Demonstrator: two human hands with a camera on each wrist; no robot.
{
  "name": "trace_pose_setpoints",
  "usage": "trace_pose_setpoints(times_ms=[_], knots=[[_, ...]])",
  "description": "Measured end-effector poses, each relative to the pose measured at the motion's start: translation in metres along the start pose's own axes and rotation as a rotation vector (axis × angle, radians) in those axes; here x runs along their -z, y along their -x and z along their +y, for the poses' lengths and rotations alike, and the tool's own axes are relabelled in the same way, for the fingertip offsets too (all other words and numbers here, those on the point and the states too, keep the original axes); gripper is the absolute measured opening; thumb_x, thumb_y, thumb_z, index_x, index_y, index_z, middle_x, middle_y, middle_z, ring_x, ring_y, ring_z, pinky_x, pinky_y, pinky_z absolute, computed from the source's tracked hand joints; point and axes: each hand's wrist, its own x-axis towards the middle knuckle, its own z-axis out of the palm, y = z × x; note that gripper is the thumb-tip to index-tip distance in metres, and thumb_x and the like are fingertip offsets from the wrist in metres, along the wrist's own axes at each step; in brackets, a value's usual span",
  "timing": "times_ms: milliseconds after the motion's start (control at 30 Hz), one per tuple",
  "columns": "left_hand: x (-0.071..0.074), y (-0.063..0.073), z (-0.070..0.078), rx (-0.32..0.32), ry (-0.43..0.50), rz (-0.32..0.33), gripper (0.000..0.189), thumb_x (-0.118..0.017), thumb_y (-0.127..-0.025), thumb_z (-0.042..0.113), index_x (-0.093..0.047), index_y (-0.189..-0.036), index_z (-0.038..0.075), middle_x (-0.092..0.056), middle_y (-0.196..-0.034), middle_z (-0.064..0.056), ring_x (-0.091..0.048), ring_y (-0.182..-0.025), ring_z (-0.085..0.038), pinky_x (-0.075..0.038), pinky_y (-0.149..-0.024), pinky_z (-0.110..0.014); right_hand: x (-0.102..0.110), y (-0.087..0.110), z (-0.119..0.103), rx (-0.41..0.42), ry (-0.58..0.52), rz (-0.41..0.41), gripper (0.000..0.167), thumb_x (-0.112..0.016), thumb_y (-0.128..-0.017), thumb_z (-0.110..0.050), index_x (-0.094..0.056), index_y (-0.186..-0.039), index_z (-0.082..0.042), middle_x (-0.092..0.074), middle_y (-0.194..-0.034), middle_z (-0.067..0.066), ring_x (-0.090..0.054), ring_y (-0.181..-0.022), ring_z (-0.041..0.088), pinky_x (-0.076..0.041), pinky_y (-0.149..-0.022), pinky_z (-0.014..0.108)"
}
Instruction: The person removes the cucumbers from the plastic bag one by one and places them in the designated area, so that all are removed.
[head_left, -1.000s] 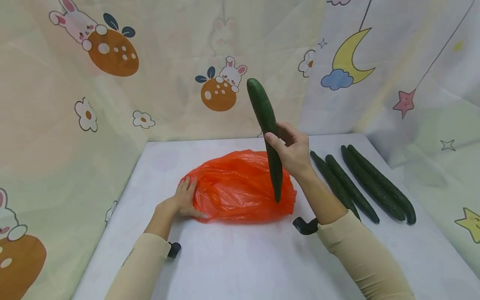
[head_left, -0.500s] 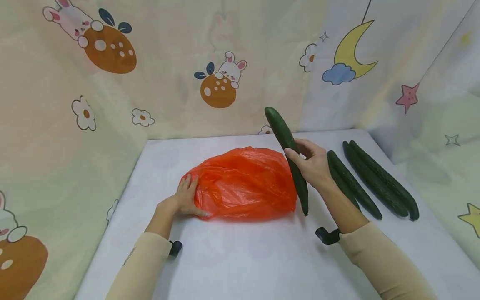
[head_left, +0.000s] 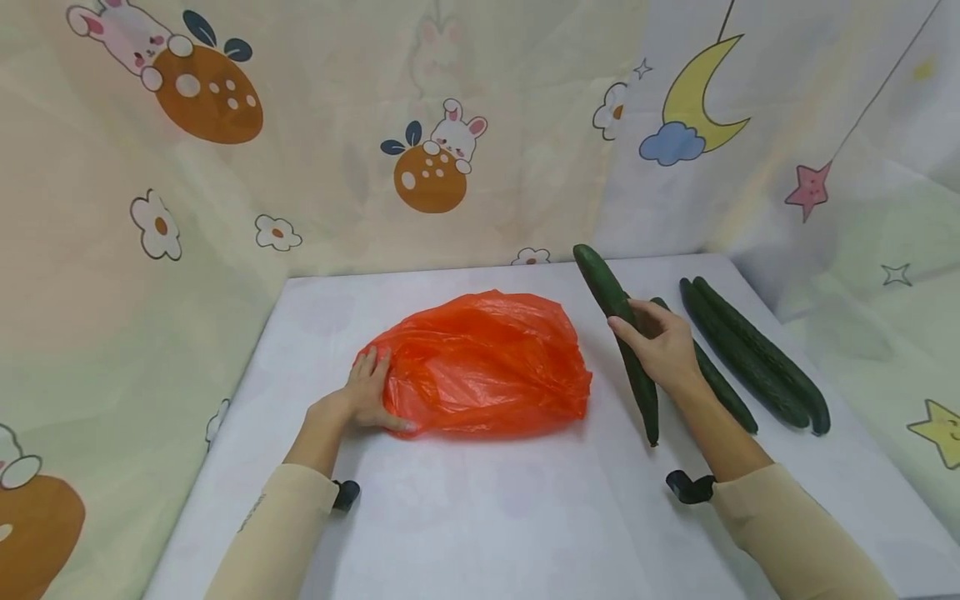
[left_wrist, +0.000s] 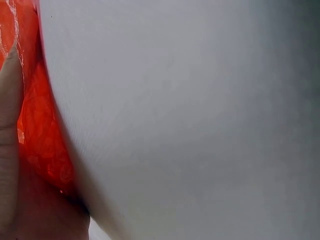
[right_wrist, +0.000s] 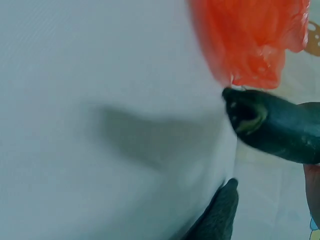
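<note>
My right hand [head_left: 663, 346] grips a long green cucumber [head_left: 600, 279] around its middle, thumb on the near side. The cucumber slants, far end up and to the left. In the right wrist view its stem end [right_wrist: 247, 115] hangs over the table, casting a shadow. My left hand [head_left: 367, 396] rests with spread fingers on the left end of a crumpled orange-red plastic bag [head_left: 480, 367]. The left wrist view shows part of that hand [left_wrist: 7, 140] against the bag [left_wrist: 40, 120]. What the bag contains is hidden.
Several more cucumbers [head_left: 750, 358] lie side by side at the right of the white table [head_left: 480, 517], partly behind my right hand and forearm. One cucumber [right_wrist: 215, 215] appears low in the right wrist view. A printed cloth backdrop [head_left: 322, 150] stands behind the table.
My right hand has moved right and down with the cucumber, from above the bag's right part to beside the lying cucumbers. My left hand has stayed on the bag.
</note>
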Motion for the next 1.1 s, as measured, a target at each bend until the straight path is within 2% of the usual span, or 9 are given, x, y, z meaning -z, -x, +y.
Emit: trace_pose_setpoints(times_ms=[233, 367, 633, 767, 867, 967, 1100], knots=[[-0.001, 0.000, -0.003, 0.002, 0.015, 0.006, 0.149, -0.086, -0.063, 0.070, 0.001, -0.165, 0.006, 0.014, -0.170, -0.022, 0.009, -0.155, -0.047, -0.025, -0.116, -0.072, 0.006, 0.002, 0.024, -0.047, 0.139, -0.024, 0.060, -0.076, -0.094, -0.040, -0.062, -0.139, -0.003, -0.069, -0.119, 0.021, -0.059, -0.098, 0.029, -0.048, -0.070, 0.006], [-0.001, -0.001, -0.002, -0.003, 0.022, 0.005, 0.149, -0.086, -0.063, 0.070, 0.000, -0.165, 0.005, 0.013, -0.170, -0.022, 0.008, -0.155, -0.047, -0.025, -0.117, -0.072, 0.011, 0.004, 0.034, -0.076, 0.206, -0.032, 0.063, -0.075, -0.093, -0.045, -0.062, -0.138, -0.003, -0.068, -0.117, 0.022, -0.056, -0.098, 0.031, -0.047, -0.066, 0.011], [-0.001, 0.000, -0.003, -0.011, 0.015, 0.009, 0.148, -0.086, -0.062, 0.070, -0.001, -0.165, 0.005, 0.013, -0.170, -0.022, 0.009, -0.155, -0.047, -0.023, -0.117, -0.072, 0.014, 0.005, 0.047, -0.113, 0.288, -0.051, 0.064, -0.074, -0.094, -0.046, -0.061, -0.137, 0.000, -0.067, -0.120, 0.024, -0.056, -0.100, 0.033, -0.051, -0.068, 0.021], [-0.002, -0.001, -0.003, -0.012, 0.015, 0.012, 0.149, -0.086, -0.062, 0.070, -0.001, -0.165, 0.005, 0.013, -0.170, -0.022, 0.009, -0.155, -0.047, -0.021, -0.118, -0.072, 0.014, 0.005, 0.056, -0.069, 0.345, -0.057, 0.061, -0.076, -0.093, -0.043, -0.064, -0.133, 0.002, -0.069, -0.114, 0.025, -0.058, -0.095, 0.033, -0.054, -0.067, 0.031], [-0.004, 0.000, -0.003, -0.006, 0.015, 0.008, 0.150, -0.086, -0.061, 0.071, 0.000, -0.165, 0.005, 0.013, -0.170, -0.023, 0.009, -0.155, -0.047, -0.021, -0.118, -0.072, 0.013, 0.006, 0.062, -0.017, 0.387, -0.053, 0.057, -0.078, -0.092, -0.039, -0.066, -0.129, 0.004, -0.071, -0.111, 0.026, -0.062, -0.093, 0.035, -0.059, -0.073, 0.044], [-0.004, 0.000, -0.003, -0.004, 0.021, 0.004, 0.149, -0.086, -0.062, 0.071, 0.000, -0.165, 0.006, 0.012, -0.170, -0.022, 0.008, -0.156, -0.046, -0.022, -0.118, -0.071, 0.012, 0.008, 0.065, 0.008, 0.435, -0.043, 0.054, -0.079, -0.091, -0.037, -0.067, -0.125, 0.003, -0.072, -0.107, 0.025, -0.064, -0.090, 0.035, -0.059, -0.077, 0.054], [-0.001, 0.000, -0.003, -0.011, 0.025, 0.014, 0.148, -0.087, -0.062, 0.069, 0.000, -0.165, 0.006, 0.012, -0.170, -0.022, 0.007, -0.155, -0.047, -0.024, -0.117, -0.071, 0.011, 0.008, 0.065, 0.025, 0.499, -0.058, 0.051, -0.080, -0.090, -0.034, -0.068, -0.122, 0.004, -0.071, -0.093, 0.021, -0.061, -0.081, 0.032, -0.058, -0.072, 0.052]])
